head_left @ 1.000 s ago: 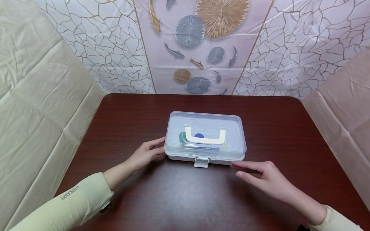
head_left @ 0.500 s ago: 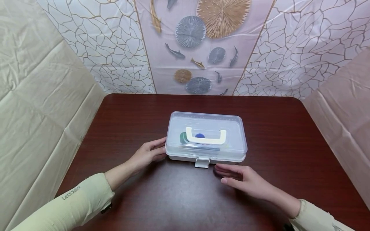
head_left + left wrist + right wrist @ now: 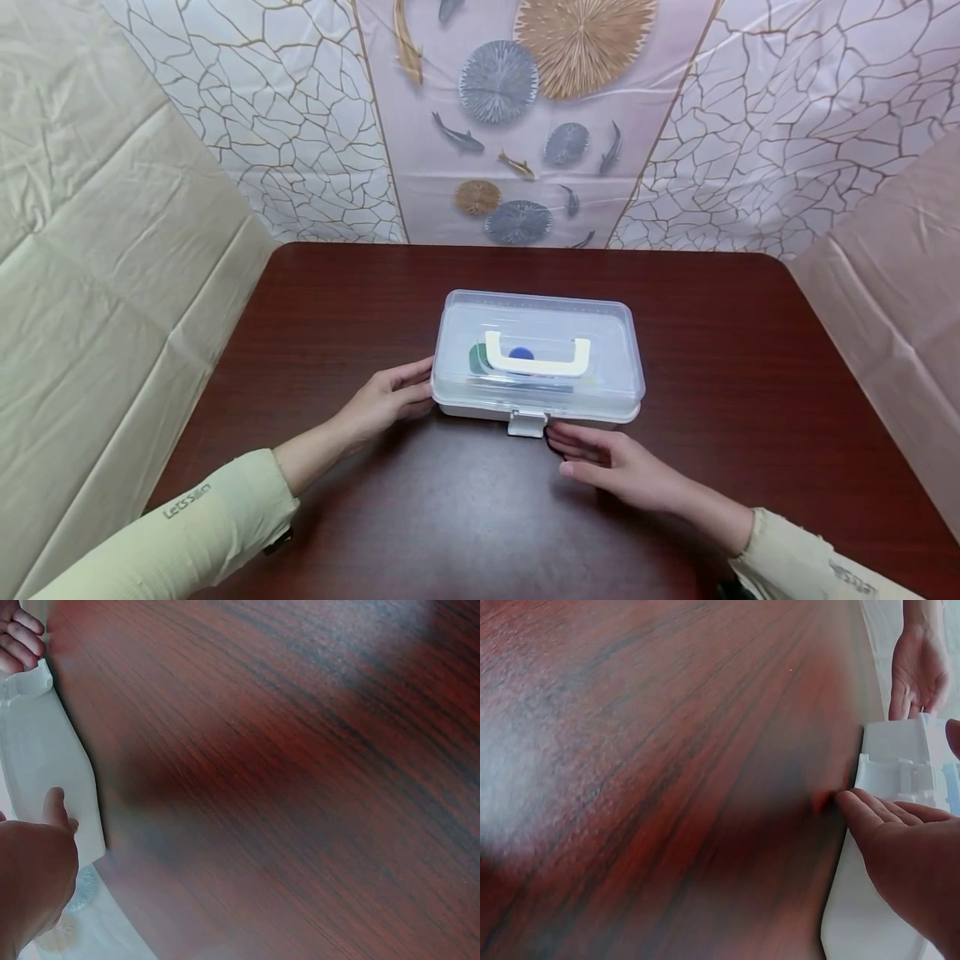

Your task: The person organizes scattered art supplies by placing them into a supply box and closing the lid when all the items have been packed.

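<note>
A plastic storage box (image 3: pixel 457 321) with a clear lid and a white base stands on the table. Its white carry handle (image 3: pixel 540 365) lies on the lid, and the front latch (image 3: pixel 528 424) hangs flipped outward. Through the lid show a green item (image 3: pixel 477 359) and a blue round one (image 3: pixel 521 354), kinds unclear. My left hand (image 3: pixel 378 404) touches the box's left end with extended fingers. Just right of the latch is my right hand (image 3: pixel 618 468), its straight fingertips at the front wall; in the right wrist view those fingers (image 3: pixel 866 810) lie beside the latch.
The dark red wood table (image 3: pixel 345 292) reaches back to a patterned cloth (image 3: pixel 435 192). Beige cloth walls (image 3: pixel 112 275) stand along both sides. Light shines off the tabletop in front of the box.
My right hand has slid left along the box's front, from the right corner to beside the latch. The left hand stays at the left end; the box stands where it was.
</note>
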Available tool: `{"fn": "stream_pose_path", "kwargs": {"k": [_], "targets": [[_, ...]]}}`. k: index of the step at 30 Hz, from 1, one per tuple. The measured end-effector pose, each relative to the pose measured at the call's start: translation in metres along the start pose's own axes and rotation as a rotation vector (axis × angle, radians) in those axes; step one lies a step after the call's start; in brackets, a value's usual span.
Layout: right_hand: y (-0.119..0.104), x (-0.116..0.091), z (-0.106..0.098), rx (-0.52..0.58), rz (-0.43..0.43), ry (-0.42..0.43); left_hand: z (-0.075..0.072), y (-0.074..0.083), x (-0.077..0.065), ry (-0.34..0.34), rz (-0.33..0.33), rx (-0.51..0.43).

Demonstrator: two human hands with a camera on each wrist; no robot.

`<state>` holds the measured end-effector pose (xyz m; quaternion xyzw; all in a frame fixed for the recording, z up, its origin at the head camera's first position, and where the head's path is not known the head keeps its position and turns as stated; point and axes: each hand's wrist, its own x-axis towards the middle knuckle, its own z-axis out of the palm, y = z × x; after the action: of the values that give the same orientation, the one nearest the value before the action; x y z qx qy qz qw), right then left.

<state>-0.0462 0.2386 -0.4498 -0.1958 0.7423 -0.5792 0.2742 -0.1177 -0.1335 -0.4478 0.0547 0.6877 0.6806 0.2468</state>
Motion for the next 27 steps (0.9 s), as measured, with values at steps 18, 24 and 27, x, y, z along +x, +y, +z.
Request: {"fn": "stream_pose_path", "kwargs": {"k": [18, 24, 27], "targets": [[0.0019, 0.0044, 0.0013, -0.019, -0.026, 0.019, 0.0005, 0.0006, -0.0006, -0.002, -0.002, 0.002], [0.0018, 0.0048, 0.0011, -0.042, -0.014, 0.028, 0.0004, -0.0001, -0.0007, -0.001, -0.001, 0.001], [0.0018, 0.0054, 0.0014, -0.022, -0.021, 0.023, 0.0003, -0.0005, -0.0007, -0.002, 0.001, -0.001]]}}
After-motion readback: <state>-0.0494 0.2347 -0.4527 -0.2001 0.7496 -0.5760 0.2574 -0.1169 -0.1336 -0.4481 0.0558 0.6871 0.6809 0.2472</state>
